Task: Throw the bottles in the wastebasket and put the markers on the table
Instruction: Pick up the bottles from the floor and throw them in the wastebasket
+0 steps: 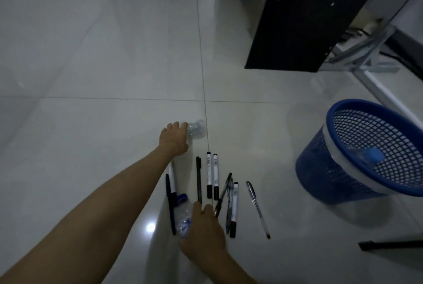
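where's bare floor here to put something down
Free: the wide tiles left of the left hand, and the strip between the clear pen and the blue wastebasket. Crowded: the markers and bottle by the right hand.

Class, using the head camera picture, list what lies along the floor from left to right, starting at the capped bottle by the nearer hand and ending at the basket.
Capped bottle → thin black pen → pair of white markers → clear pen → blue wastebasket.
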`<move>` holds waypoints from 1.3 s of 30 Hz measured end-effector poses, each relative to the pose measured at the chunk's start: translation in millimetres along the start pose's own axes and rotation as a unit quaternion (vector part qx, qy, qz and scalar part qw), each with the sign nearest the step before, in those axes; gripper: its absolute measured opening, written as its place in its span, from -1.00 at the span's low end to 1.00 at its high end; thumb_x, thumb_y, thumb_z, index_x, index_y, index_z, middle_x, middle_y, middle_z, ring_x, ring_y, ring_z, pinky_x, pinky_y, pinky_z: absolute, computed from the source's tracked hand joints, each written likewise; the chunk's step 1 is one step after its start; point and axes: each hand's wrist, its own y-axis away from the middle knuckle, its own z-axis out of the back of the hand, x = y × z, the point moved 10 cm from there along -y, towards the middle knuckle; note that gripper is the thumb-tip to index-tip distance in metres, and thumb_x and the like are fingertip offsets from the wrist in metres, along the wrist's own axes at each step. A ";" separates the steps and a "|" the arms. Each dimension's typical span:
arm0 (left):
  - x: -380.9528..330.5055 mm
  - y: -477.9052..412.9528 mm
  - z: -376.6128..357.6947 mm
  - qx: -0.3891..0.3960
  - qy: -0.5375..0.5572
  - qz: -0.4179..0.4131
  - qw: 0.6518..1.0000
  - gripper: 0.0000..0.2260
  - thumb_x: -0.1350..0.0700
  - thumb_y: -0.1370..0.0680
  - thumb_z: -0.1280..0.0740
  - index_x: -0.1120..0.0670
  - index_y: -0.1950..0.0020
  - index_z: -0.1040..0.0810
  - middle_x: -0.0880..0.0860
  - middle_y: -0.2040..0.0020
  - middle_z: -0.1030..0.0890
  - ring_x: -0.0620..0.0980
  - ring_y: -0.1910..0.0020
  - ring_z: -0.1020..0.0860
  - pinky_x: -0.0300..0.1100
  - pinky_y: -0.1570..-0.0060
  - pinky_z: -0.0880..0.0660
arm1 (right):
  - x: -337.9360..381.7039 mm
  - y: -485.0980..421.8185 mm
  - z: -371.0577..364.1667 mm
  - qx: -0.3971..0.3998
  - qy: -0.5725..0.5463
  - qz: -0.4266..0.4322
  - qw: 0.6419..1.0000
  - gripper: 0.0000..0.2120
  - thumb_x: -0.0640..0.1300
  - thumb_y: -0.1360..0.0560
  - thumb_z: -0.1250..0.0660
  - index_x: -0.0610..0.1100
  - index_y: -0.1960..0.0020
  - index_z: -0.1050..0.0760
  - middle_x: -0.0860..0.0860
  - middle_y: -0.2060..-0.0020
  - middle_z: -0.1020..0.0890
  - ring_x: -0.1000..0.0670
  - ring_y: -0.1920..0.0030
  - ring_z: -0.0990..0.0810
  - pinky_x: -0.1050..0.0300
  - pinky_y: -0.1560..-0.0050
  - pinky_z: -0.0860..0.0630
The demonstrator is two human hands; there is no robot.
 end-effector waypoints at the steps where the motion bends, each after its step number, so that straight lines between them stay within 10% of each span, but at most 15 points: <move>1: 2.7 -1.6 -4.2 0.002 0.010 0.006 1.000 -0.42 0.10 -0.48 -0.31 0.12 -0.45 -0.18 0.21 -0.37 -0.35 0.23 -0.31 -0.35 0.07 -0.25 -0.36 | -3.0 0.5 1.6 -0.003 0.006 0.006 1.000 -0.31 -0.05 -0.41 -0.39 -0.06 -0.43 -0.14 -0.13 -0.33 -0.29 -0.17 -0.29 -0.38 0.02 -0.23 -0.46; 19: -47.3 17.1 74.0 -0.099 0.152 -0.003 0.983 -0.52 0.12 -0.40 -0.41 0.25 -0.25 -0.38 0.29 -0.23 -0.36 0.30 -0.15 -0.41 0.09 -0.08 -0.45 | -30.9 64.1 279.6 -0.309 -0.138 0.136 0.931 -0.36 -0.05 -0.29 -0.47 0.03 -0.29 -0.26 0.06 -0.09 -0.39 0.08 0.08 -0.51 0.16 0.13 -0.54; 30: -220.4 47.9 198.7 -0.214 0.364 -0.193 0.886 -0.69 0.10 -0.39 -0.43 0.19 -0.04 -0.46 0.13 0.01 -0.53 0.03 0.09 -0.51 -0.22 0.16 -0.44 | -191.9 115.2 401.7 -0.493 -0.224 0.019 0.840 -0.35 -0.23 -0.32 -0.49 0.02 -0.30 -0.28 -0.02 -0.25 -0.38 0.06 -0.03 -0.47 0.40 0.23 -0.34; 39: -356.5 59.3 204.6 -0.203 0.378 -0.257 0.866 -0.60 -0.01 -0.35 -0.48 0.08 -0.08 -0.44 0.02 0.00 -0.55 -0.04 0.07 -0.52 -0.21 0.10 -0.52 | -279.7 125.6 413.6 -0.544 -0.228 -0.055 0.806 -0.41 -0.31 -0.33 -0.43 -0.12 -0.31 -0.32 -0.14 -0.25 -0.37 0.00 0.03 -0.44 0.19 0.11 -0.38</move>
